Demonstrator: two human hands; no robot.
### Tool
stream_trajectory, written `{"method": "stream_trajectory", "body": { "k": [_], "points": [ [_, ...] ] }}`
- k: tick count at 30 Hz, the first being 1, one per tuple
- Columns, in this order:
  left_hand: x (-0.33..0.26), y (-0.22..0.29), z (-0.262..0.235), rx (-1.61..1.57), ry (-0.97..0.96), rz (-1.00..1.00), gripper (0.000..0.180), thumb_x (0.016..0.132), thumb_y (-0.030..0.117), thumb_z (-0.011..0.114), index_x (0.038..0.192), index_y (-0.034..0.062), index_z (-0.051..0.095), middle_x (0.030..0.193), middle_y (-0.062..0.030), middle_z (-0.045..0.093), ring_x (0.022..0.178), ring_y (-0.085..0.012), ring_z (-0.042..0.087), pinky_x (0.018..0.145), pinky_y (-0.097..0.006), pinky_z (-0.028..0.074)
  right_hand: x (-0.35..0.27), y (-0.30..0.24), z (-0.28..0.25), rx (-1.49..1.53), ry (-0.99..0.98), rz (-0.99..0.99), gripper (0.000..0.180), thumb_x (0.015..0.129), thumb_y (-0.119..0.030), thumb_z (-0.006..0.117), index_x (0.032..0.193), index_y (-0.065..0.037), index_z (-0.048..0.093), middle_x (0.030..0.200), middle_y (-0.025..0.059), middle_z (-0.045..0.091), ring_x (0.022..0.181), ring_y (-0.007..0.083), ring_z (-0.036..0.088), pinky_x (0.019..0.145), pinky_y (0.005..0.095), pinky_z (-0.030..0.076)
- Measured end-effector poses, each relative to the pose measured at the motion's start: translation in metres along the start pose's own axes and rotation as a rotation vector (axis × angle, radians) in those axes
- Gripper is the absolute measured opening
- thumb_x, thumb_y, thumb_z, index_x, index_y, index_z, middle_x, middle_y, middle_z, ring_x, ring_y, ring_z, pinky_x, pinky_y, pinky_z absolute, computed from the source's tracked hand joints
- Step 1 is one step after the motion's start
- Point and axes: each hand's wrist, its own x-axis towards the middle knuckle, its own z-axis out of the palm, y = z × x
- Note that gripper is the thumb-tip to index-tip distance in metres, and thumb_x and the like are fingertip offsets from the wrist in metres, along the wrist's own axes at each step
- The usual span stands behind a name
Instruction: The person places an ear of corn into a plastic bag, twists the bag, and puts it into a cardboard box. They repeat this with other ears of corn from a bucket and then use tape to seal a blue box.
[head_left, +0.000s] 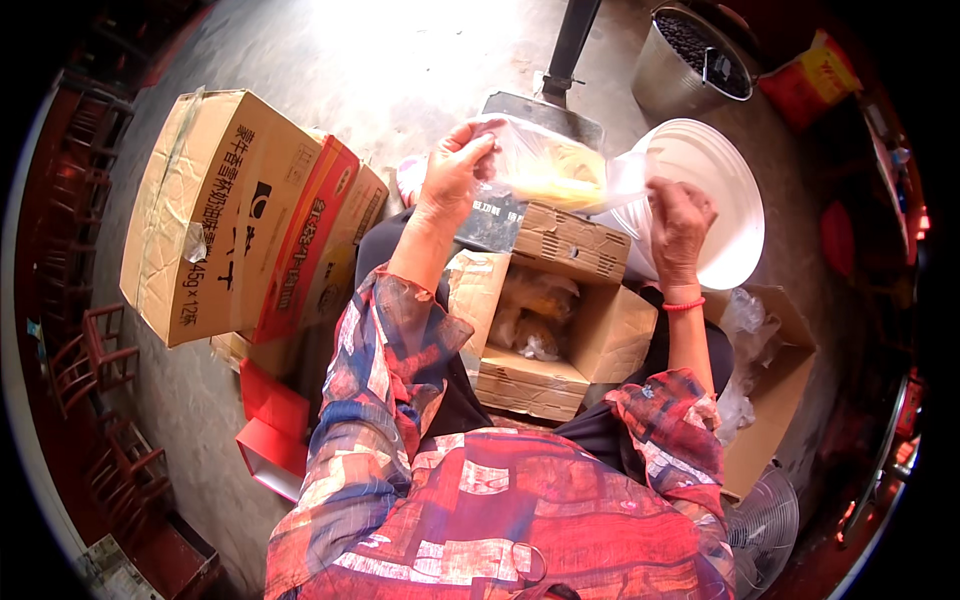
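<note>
A clear plastic bag [535, 150] with something yellow in it is stretched between my two hands. Its left end is pinched in the closed fingers of my left hand [455, 178]. My right hand [682, 222], with a red band at the wrist, is closed on the other end, in front of a white bucket [735, 200]. Below the bag, between my legs, stands a cardboard box [530, 385] with its flaps spread. Inside it lie clear bags [540, 320] with yellow-orange contents. What exactly the yellow stuff is I cannot make out.
Large cardboard cartons [200, 220] lean at the left, above a red box [270, 445]. Another open carton [775, 410] with plastic bags is at the right, near a fan [770, 525]. Beyond are a platform with a post [565, 60], a metal bucket [660, 85] and a red-yellow sack [815, 80].
</note>
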Motion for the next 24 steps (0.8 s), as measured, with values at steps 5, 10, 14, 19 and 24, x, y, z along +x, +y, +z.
{"method": "stream_trajectory", "body": {
  "k": [5, 10, 14, 19, 24],
  "points": [
    [-0.005, 0.008, 0.002, -0.067, -0.039, 0.14, 0.03, 0.084, -0.003, 0.049, 0.112, 0.0037, 0.06, 0.086, -0.0026, 0.061, 0.063, -0.0059, 0.049, 0.06, -0.019, 0.042, 0.012, 0.002, -0.013, 0.253, 0.155, 0.081, 0.016, 0.083, -0.003, 0.058, 0.096, -0.01, 0.064, 0.083, 0.0035, 0.063, 0.074, 0.0146, 0.054, 0.071, 0.0269, 0.039],
    [-0.005, 0.005, 0.003, 0.179, -0.016, 0.283, 0.024, 0.088, -0.001, 0.048, 0.107, 0.0024, 0.062, 0.091, -0.0045, 0.064, 0.064, -0.0052, 0.049, 0.062, -0.018, 0.042, 0.007, -0.005, -0.035, 0.636, 0.223, 0.245, 0.015, 0.088, 0.0, 0.053, 0.1, -0.005, 0.06, 0.089, 0.0012, 0.061, 0.066, 0.0066, 0.05, 0.06, 0.0202, 0.041],
    [-0.004, 0.0, -0.001, 0.308, 0.18, 0.343, 0.019, 0.091, 0.004, 0.049, 0.103, 0.0008, 0.063, 0.091, -0.0038, 0.065, 0.07, -0.0042, 0.052, 0.065, -0.018, 0.044, -0.005, -0.011, -0.05, 0.621, 0.191, 0.236, 0.014, 0.087, 0.001, 0.053, 0.099, -0.003, 0.06, 0.088, 0.0022, 0.061, 0.066, 0.0064, 0.051, 0.06, 0.0197, 0.042],
    [-0.01, 0.005, 0.009, 0.422, 0.237, 0.321, 0.019, 0.093, 0.013, 0.048, 0.095, 0.0004, 0.062, 0.078, -0.0048, 0.063, 0.057, -0.0052, 0.056, 0.047, -0.02, 0.046, -0.01, -0.02, -0.059, 0.763, 0.154, 0.265, 0.009, 0.084, 0.003, 0.056, 0.092, 0.0, 0.059, 0.079, 0.0047, 0.059, 0.068, 0.0091, 0.052, 0.061, 0.0214, 0.042],
    [-0.018, 0.009, 0.005, 0.604, 0.199, 0.126, 0.027, 0.091, 0.023, 0.053, 0.078, 0.0, 0.06, 0.058, -0.0018, 0.058, 0.045, -0.0051, 0.052, 0.04, -0.019, 0.041, -0.019, -0.011, -0.065, 0.583, -0.055, 0.132, 0.007, 0.08, 0.0, 0.061, 0.076, 0.002, 0.055, 0.071, 0.0085, 0.055, 0.066, 0.0151, 0.053, 0.06, 0.025, 0.042]
  ]
}}
